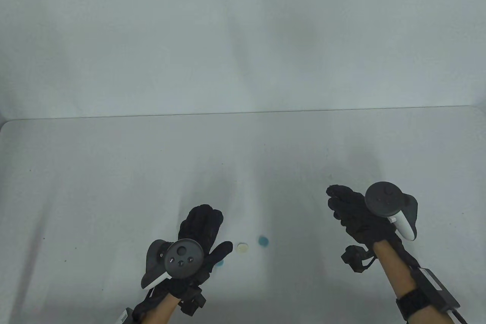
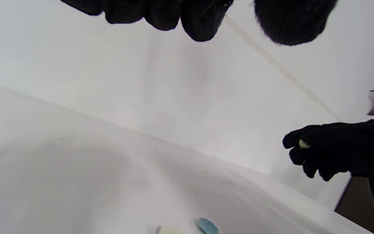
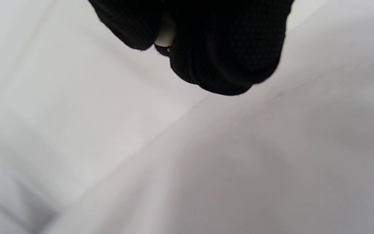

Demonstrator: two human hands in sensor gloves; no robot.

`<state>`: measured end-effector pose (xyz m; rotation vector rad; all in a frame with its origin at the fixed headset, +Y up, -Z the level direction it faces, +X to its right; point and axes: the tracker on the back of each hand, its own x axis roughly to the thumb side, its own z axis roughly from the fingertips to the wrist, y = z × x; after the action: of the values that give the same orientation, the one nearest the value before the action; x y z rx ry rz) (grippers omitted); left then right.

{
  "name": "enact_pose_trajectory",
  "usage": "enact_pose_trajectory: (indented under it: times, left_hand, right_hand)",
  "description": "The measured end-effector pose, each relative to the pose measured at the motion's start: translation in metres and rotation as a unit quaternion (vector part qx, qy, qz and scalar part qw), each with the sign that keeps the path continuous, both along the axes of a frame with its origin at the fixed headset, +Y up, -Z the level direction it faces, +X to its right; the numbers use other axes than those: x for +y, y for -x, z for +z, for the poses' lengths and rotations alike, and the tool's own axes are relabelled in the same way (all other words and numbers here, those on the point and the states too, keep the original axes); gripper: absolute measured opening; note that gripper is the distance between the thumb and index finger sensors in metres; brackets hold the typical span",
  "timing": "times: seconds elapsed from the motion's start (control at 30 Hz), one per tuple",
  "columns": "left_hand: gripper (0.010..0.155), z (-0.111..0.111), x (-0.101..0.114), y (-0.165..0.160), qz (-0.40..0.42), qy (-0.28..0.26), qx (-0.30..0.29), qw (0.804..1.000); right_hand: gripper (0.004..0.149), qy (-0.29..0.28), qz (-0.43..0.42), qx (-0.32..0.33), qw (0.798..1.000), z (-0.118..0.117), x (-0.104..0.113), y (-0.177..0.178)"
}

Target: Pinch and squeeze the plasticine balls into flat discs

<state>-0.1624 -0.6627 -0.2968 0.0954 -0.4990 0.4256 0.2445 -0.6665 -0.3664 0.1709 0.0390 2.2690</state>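
My right hand (image 1: 336, 198) is raised above the table at the right and pinches a small cream plasticine piece (image 3: 165, 34) between thumb and fingers; the piece also shows in the left wrist view (image 2: 304, 144). My left hand (image 1: 203, 225) hovers over the table, fingers spread and holding nothing. A flat cream disc (image 1: 242, 248) and a flat blue disc (image 1: 263, 241) lie on the table just right of it; both show in the left wrist view, cream (image 2: 169, 230) and blue (image 2: 208, 226). Another blue piece (image 1: 219, 263) peeks out under the left thumb.
The white table (image 1: 114, 187) meets a white back wall (image 1: 243, 35) along its far edge. In the left wrist view a dark gap (image 2: 355, 201) lies past the table's right end.
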Motion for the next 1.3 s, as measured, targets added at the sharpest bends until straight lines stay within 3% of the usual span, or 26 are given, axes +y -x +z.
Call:
enact_pose_trajectory:
  times: [0.2, 0.37, 0.47, 0.77, 0.97, 1.07, 1.3]
  left_hand:
    - [0.078, 0.000, 0.000, 0.000, -0.003, 0.000, 0.000, 1.000]
    - [0.078, 0.000, -0.001, 0.000, -0.004, 0.003, 0.001, 1.000]
    - [0.078, 0.000, -0.001, 0.000, -0.007, 0.003, 0.002, 1.000]
    - [0.078, -0.001, -0.002, -0.001, -0.010, 0.008, 0.005, 1.000]
    - [0.078, -0.002, -0.003, 0.000, -0.012, 0.012, 0.008, 1.000]
    - [0.078, -0.002, -0.003, 0.000, -0.013, 0.012, 0.008, 1.000]
    - [0.078, -0.002, -0.004, -0.001, -0.014, 0.015, 0.004, 1.000]
  right_hand:
    - [0.046, 0.045, -0.150, 0.042, 0.987, 0.024, -0.005, 0.017]
    - [0.043, 0.121, -0.288, 0.073, 0.947, 0.038, -0.027, 0.037]
    - [0.042, 0.125, -0.271, 0.093, 0.950, 0.039, -0.031, 0.044]
    - [0.043, 0.116, -0.272, 0.066, 0.953, 0.041, -0.037, 0.045]
    - [0.048, 0.141, -0.315, 0.078, 0.935, 0.041, -0.040, 0.045]
    - [0.062, 0.143, -0.332, 0.094, 0.927, 0.042, -0.039, 0.046]
    - [0.043, 0.122, -0.315, 0.078, 0.938, 0.042, -0.034, 0.044]
